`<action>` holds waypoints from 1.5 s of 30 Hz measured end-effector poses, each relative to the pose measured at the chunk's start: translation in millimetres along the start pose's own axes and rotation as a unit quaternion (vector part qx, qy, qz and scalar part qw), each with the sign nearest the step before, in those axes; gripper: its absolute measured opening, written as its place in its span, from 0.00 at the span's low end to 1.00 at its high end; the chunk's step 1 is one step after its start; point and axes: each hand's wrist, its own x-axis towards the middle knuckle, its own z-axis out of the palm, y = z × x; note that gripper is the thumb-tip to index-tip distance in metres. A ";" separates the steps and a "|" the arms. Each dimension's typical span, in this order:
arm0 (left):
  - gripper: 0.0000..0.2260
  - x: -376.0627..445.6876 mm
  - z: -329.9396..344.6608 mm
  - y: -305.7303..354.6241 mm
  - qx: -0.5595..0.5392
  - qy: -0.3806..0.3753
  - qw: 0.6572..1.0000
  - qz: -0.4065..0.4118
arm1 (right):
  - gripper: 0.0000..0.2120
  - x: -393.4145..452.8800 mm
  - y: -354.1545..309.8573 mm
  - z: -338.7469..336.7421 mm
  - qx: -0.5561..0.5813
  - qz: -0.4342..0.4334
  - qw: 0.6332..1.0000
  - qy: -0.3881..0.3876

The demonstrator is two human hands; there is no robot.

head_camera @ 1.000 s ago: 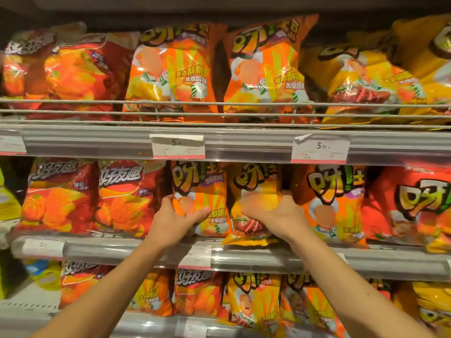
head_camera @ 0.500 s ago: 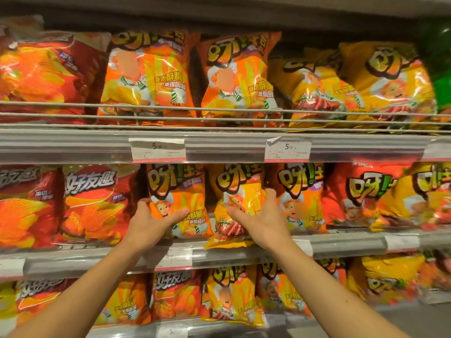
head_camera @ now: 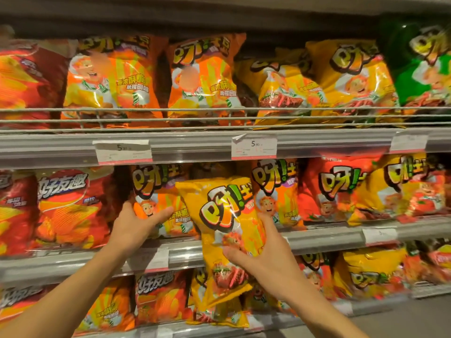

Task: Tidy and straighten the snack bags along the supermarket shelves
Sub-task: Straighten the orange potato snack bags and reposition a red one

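Note:
A yellow snack bag point(head_camera: 220, 223) hangs tilted in front of the middle shelf, pulled out of its row. My right hand point(head_camera: 263, 254) grips its lower right side, thumb across the front and fingers behind. My left hand point(head_camera: 136, 223) holds the left edge of an orange snack bag point(head_camera: 161, 203) that stands on the middle shelf, thumb laid over its front. A dark gap shows behind the yellow bag between the orange bag and another orange bag point(head_camera: 278, 193) to the right.
The middle shelf rail point(head_camera: 324, 237) carries price tags. Red bags point(head_camera: 70, 208) stand to the left, red and yellow bags point(head_camera: 341, 189) to the right. The upper shelf has a wire guard point(head_camera: 219, 115) holding orange, yellow and green bags. More bags fill the bottom shelf point(head_camera: 158, 298).
My right hand has drawn the yellow bag out of the row, down and toward me. My left hand stays on the orange bag. The view has shifted right.

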 end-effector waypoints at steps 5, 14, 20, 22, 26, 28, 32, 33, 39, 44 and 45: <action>0.29 -10.5 41.0 24.6 0.001 -0.027 1.000 0.015 | 0.36 -10.4 9.4 -12.0 0.025 0.018 0.999 0.010; 0.17 -11.1 87.0 43.8 0.009 -0.070 0.997 0.011 | 0.44 -11.4 15.3 -14.4 0.016 0.033 0.999 0.030; 0.14 -1.5 85.5 40.5 0.066 -0.143 0.987 0.013 | 0.40 -13.2 9.8 -1.1 0.029 0.026 0.998 0.043; 0.14 -3.1 82.1 41.9 0.084 -0.155 0.983 0.048 | 0.42 -12.6 6.1 6.8 0.028 0.022 0.998 0.044; 0.10 -18.9 62.5 36.8 0.106 -0.104 0.982 0.117 | 0.44 -9.4 -8.4 22.7 0.015 0.021 0.999 0.037; 0.16 -28.5 45.8 24.4 0.109 -0.043 0.983 0.144 | 0.45 -6.5 -16.2 30.3 0.019 0.022 0.999 0.033; 0.13 -56.7 8.7 -12.2 0.248 0.016 0.933 0.261 | 0.48 2.2 -31.9 49.8 0.014 0.023 0.999 0.035; 0.14 -62.7 2.3 -23.4 0.295 0.025 0.910 0.289 | 0.48 5.7 -36.1 55.9 0.008 0.020 0.999 0.037; 0.31 -80.1 -12.1 -64.5 0.470 -0.004 0.811 0.348 | 0.47 40.1 -57.7 103.1 -0.027 0.012 0.998 0.055; 0.33 -88.5 -9.0 -56.5 0.498 -0.079 0.819 0.273 | 0.45 72.9 -72.9 145.7 -0.058 0.026 0.994 0.088; 0.33 -88.9 -9.8 -55.2 0.508 -0.088 0.815 0.266 | 0.46 78.2 -74.8 153.5 -0.067 0.028 0.992 0.100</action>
